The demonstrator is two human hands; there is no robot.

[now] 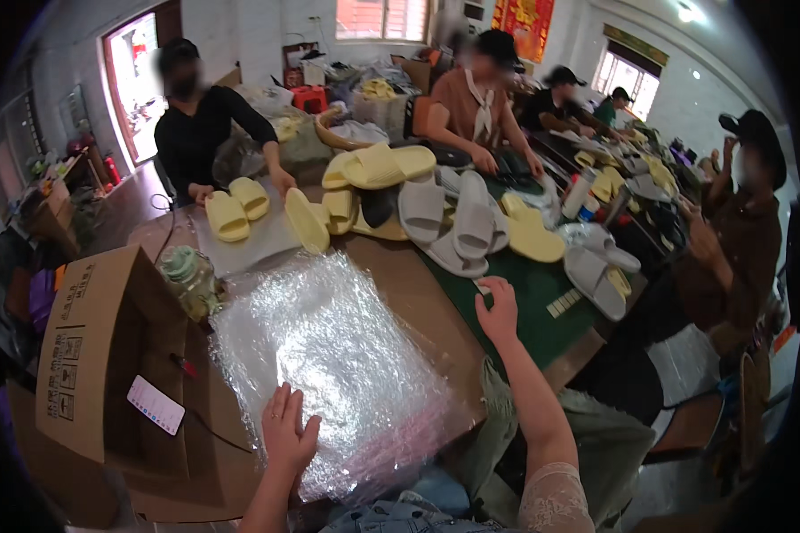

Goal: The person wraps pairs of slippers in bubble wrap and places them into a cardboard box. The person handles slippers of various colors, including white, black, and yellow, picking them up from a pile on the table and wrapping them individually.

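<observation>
My left hand [290, 431] lies with fingers stretched out on the lower left part of a stack of clear plastic bags [329, 329]. My right hand [498, 311] is over the edge of a green mat [533, 289], just below the grey slippers [474, 218]. A small whitish piece [483, 287] shows at its fingertips, pinched between thumb and fingers; its kind is too small to tell. Right of that hand, a few pale label-like strips [564, 302] lie on the mat. A yellow slipper [532, 231] rests beyond them.
An open cardboard box [80, 329] stands at left, with a lit phone [156, 405] by it. A glass jar [189, 280] sits behind. Across the table a person in black [209, 124] handles yellow slippers [228, 216]. Other people work farther back; one stands at right [738, 213].
</observation>
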